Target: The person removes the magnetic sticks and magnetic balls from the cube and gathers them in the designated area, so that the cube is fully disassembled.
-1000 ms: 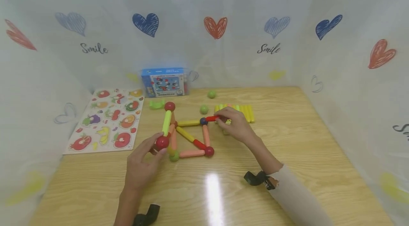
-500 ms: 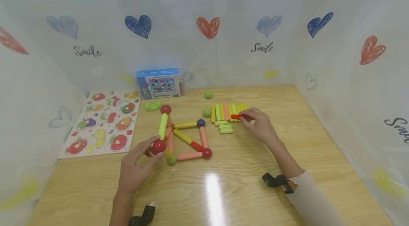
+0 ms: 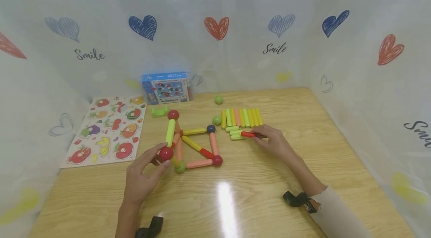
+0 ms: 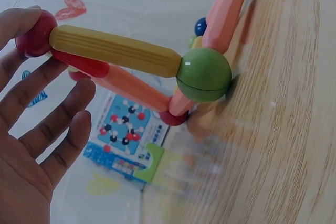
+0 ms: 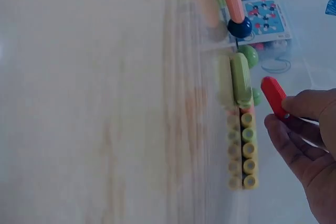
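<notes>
My left hand [image 3: 143, 176] pinches a red ball [image 3: 166, 153] between thumb and fingers. This ball is a raised corner of a ball-and-stick frame. From it a lime rod [image 3: 170, 133] leads to another red ball [image 3: 173, 115], and a yellow rod [image 4: 115, 50] slopes down to a green ball [image 4: 205, 74] on the table. The frame's flat part has salmon rods [image 3: 199, 163], a dark blue ball [image 3: 210, 128] and a red ball [image 3: 217, 161]. My right hand [image 3: 274, 141] pinches a short red rod [image 3: 247, 134] by one end, above the short lime rods [image 3: 237, 137].
Behind the short rods lies a row of long yellow, lime and salmon rods [image 3: 241, 118]. Two loose green balls [image 3: 216, 120] are nearby. A blue toy box [image 3: 166, 87], a green curved piece [image 3: 159, 112] and a fruit puzzle board [image 3: 107, 129] are at the left.
My right hand has pulled the short red rod away from the dark blue ball, moved right with it, then lowered it nearer the short lime rods. The left hand keeps its pinch on the red ball.
</notes>
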`<state>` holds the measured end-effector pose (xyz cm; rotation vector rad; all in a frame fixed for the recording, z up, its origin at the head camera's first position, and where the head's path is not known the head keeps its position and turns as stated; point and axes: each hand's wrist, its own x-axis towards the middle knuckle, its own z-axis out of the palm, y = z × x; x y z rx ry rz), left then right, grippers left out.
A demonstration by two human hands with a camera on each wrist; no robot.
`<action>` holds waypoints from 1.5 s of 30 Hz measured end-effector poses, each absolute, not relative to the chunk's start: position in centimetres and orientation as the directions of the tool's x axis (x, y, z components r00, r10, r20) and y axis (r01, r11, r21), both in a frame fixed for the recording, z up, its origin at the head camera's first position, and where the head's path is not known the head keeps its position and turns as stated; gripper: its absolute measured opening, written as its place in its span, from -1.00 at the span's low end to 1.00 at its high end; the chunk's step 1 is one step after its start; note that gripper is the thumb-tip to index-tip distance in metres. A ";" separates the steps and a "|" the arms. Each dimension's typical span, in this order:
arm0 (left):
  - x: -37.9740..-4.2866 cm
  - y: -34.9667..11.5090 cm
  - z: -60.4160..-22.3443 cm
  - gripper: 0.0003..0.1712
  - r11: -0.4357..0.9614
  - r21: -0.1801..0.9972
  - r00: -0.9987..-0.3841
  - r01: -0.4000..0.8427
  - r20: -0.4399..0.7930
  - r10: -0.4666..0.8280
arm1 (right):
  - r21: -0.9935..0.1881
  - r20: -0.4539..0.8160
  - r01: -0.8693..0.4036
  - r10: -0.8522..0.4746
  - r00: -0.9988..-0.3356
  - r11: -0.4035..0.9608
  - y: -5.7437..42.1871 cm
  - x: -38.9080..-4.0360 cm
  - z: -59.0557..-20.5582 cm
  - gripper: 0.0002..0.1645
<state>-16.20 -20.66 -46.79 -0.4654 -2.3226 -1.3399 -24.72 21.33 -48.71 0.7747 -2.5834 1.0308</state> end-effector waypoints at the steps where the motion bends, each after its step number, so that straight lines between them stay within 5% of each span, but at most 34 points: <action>1: -16.2 -20.6 -46.8 -0.36 0.479 0.735 -0.857 0.480 0.509 0.078 | -0.552 0.418 -0.587 -0.413 -0.809 0.592 21.1 -24.6 -48.8 -0.71; 14: -16.4 -20.7 -47.0 -0.34 0.464 0.717 -0.833 0.520 0.545 0.092 | -0.439 0.460 -0.733 -0.570 -0.680 0.520 18.6 -23.4 -49.7 -0.80; 21: -16.5 -21.0 -46.9 -0.33 0.458 0.706 -0.818 0.540 0.568 0.089 | -0.329 0.375 -0.780 -0.685 -0.625 0.531 14.5 -23.1 -49.5 -0.81; 30: -16.5 -20.7 -47.1 -0.35 0.464 0.729 -0.845 0.504 0.528 0.087 | -0.295 0.394 -0.688 -0.572 -0.720 0.663 16.3 -23.9 -49.5 -0.81; 45: -16.4 -20.7 -47.0 -0.35 0.473 0.721 -0.842 0.506 0.532 0.088 | -0.317 0.440 -0.694 -0.547 -0.712 0.647 16.0 -23.7 -49.4 -0.82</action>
